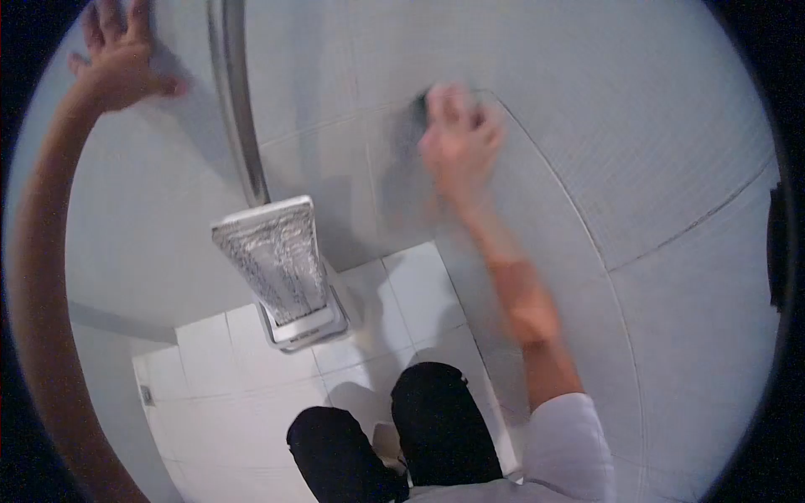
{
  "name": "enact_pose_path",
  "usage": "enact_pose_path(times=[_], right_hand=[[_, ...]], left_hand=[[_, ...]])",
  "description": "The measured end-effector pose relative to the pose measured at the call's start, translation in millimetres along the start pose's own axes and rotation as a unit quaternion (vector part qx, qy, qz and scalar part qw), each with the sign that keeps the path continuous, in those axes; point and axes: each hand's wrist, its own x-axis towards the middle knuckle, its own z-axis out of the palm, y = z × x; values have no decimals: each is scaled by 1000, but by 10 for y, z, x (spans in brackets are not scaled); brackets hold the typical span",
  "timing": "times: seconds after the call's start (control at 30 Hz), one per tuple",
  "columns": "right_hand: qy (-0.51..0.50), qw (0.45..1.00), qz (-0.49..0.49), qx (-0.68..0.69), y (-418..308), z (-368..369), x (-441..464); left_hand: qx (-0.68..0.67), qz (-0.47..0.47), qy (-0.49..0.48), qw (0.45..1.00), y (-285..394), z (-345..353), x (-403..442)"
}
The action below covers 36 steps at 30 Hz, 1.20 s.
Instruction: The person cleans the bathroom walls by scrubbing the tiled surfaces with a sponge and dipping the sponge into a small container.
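Observation:
My left hand [116,67] lies with spread fingers against the grey wall tiles [310,84] at the upper left. Higher up on the right side of the wall, my right hand [461,147] is curled and smeared by motion. Its fingers press a dark green scouring pad [423,104] to the tiles; only an edge of the pad shows beside the fingertips. Between the two hands runs a metal pipe [237,109].
At the pipe's lower end is a white rectangular fixture [281,260] with a grey, streaky face. A clear-edged tray or container [310,337] sits beneath it. My dark-trousered legs [440,419] are over white floor tiles [251,360]. A dark object [778,247] is at the right edge.

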Motion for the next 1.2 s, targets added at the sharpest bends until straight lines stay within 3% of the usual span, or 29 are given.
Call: enact_pose_path(times=[0.03, 0.07, 0.13, 0.23, 0.3, 0.33, 0.37, 0.47, 0.53, 0.6, 0.67, 0.7, 0.77, 0.8, 0.87, 0.97, 1.07, 1.13, 1.2], right_hand=[[-15, 998, 25, -54, 194, -244, 509], [5, 997, 21, -79, 371, -499, 935], [26, 994, 8, -103, 552, -540, 1142], [-195, 953, -137, -187, 569, -247, 453], [-307, 893, -245, -217, 494, -49, -828], [-446, 804, -323, -223, 414, -208, -1226], [-500, 753, -360, -232, 355, -318, -1587], [-566, 743, -324, -148, 418, -307, -1542], [-422, 866, -209, -170, 503, -261, -801], [-291, 938, -127, -139, 553, -646, 103], [-244, 944, -159, -155, 675, -764, -18], [-190, 950, -183, -170, 716, -812, -112], [-196, 950, -182, -161, 751, -750, -428], [-195, 953, -182, -145, 702, -768, -428], [-197, 948, -188, -165, 654, -578, -196], [-214, 941, -206, -161, 634, -599, -372], [-232, 945, -210, -99, 830, -755, -833], [-225, 952, -203, -50, 808, -761, -527], [-131, 980, -114, -92, 671, -615, 155]], left_hand=[[26, -36, -194, 980, 146, -235, -8], [19, -40, -204, 978, 185, -202, -27], [25, -137, -159, 977, 237, -78, 7], [38, -125, -173, 976, 171, -92, 28], [41, -109, -178, 977, 200, -42, 35], [67, -124, -182, 973, 196, -18, 36], [95, -139, -183, 969, 188, -13, 43], [137, -179, -130, 966, 322, 32, -15], [116, -160, -150, 969, 225, -93, -22], [90, -141, -180, 969, 217, -29, -89], [154, -168, -88, 970, 255, 129, -57], [150, -164, -88, 971, 253, 77, -50], [71, -136, -173, 973, 217, -62, -34], [67, -136, -171, 973, 241, -23, -30], [183, -191, -128, 956, 307, 87, -15], [82, -135, -172, 972, 180, -13, -9], [72, -121, -170, 975, 157, -10, 13], [65, -132, -184, 972, 184, -115, 11], [50, -145, -222, 963, 204, -133, 69]])
